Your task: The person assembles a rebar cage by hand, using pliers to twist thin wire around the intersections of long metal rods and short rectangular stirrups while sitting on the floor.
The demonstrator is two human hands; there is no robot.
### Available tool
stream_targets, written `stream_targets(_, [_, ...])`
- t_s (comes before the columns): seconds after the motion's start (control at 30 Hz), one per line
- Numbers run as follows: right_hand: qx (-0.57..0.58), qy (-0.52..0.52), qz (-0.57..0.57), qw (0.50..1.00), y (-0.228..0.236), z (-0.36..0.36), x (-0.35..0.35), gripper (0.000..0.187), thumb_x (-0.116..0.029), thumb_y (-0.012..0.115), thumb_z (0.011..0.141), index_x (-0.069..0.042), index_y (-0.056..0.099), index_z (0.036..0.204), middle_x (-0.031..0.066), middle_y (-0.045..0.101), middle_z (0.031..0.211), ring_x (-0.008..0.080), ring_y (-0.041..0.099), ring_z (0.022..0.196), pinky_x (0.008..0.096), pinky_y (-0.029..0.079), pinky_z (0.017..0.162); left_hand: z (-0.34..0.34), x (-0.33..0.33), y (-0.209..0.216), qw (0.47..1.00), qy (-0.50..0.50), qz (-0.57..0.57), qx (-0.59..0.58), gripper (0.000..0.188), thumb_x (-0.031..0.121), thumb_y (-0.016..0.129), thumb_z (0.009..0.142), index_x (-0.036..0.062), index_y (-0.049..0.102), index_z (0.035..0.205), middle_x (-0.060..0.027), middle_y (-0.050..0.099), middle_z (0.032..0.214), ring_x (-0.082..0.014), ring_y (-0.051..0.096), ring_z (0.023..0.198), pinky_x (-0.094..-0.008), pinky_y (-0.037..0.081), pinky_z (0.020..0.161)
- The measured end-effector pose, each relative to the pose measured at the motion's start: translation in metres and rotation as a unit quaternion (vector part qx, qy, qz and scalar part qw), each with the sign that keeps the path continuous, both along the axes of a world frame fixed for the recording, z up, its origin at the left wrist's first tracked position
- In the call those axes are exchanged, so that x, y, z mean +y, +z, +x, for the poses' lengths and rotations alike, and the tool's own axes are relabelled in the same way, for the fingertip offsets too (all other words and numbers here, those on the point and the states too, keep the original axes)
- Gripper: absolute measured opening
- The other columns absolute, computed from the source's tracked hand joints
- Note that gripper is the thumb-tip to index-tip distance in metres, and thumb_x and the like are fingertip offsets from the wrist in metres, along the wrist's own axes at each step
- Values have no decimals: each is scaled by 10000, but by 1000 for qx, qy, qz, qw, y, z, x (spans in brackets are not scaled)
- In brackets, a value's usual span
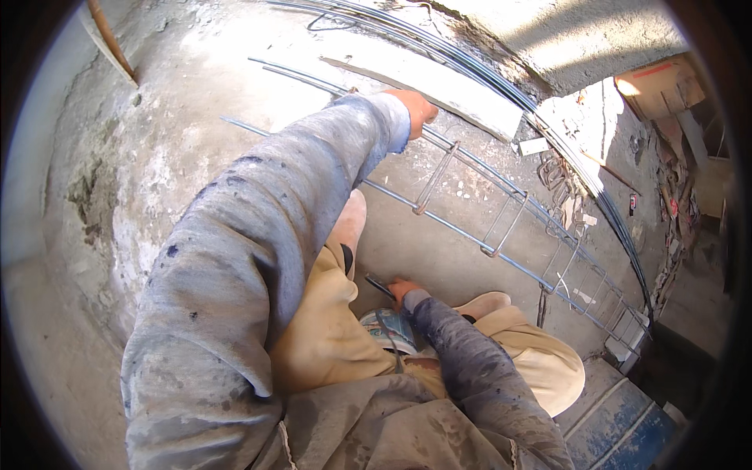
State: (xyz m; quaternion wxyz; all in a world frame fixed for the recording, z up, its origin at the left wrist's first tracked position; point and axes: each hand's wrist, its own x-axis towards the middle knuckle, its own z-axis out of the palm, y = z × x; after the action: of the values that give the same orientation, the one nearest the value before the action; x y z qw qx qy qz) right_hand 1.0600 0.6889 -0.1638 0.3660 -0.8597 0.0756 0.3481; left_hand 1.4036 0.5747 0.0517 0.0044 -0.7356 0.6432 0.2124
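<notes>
A long rebar cage lies slantwise on the floor, its long bars tied with squared wire stirrups. My left hand reaches out to the far bars, its fingers closed round the rebar there; the sleeve hides part of the grip. Low between my legs, my right hand is closed on a thin dark metal tool. Only its end sticks out past the fingers, so its kind is hidden. Just below that hand stands a blue and white bucket.
Beyond the cage lies a pale plank. A bundle of long steel bars curves past it to the right. Loose bent stirrups lie beside the bundle. A cardboard box stands far right, and a blue-grey board is near right.
</notes>
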Motion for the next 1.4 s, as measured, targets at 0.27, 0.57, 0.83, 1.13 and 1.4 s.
stream_targets(0.27, [-168,-87,250,950,205,47,-105,177,43,557,658,-54,551,806,108,539,869,273,562,786,362,449,671,9,-20,3,999,13,-47,25,374,-24,479,728,94,602,1060,-152,643,959,-314,605,946,-409,476,818])
stream_targets(0.57, [-508,-382,312,707,292,127,-229,372,58,594,735,-35,550,1092,181,346,1309,350,408,1212,494,519,897,19,-18,-3,999,-4,34,1,354,61,616,643,87,643,995,-144,652,952,-309,620,924,-394,490,798])
stream_targets(0.83, [-526,-385,334,681,239,167,-245,541,111,451,712,-59,467,1225,148,268,1401,336,337,1277,580,443,946,30,-19,-14,998,0,58,-16,341,90,649,610,75,674,949,-155,663,900,-311,641,860,-402,511,749])
stream_targets(1.13, [-522,-450,362,628,216,160,-244,593,195,313,620,-38,527,1121,162,262,1406,352,343,1276,610,436,942,17,-17,-7,986,-18,164,-28,480,20,566,636,89,611,1109,-148,645,1006,-298,621,939,-402,500,807])
stream_targets(1.4, [-520,-475,427,568,217,155,-243,532,213,326,672,-50,531,1086,125,302,1373,370,354,1263,627,415,955,11,-21,-3,980,-22,196,-27,527,29,558,628,92,599,1150,-154,638,1034,-297,619,952,-399,500,813])
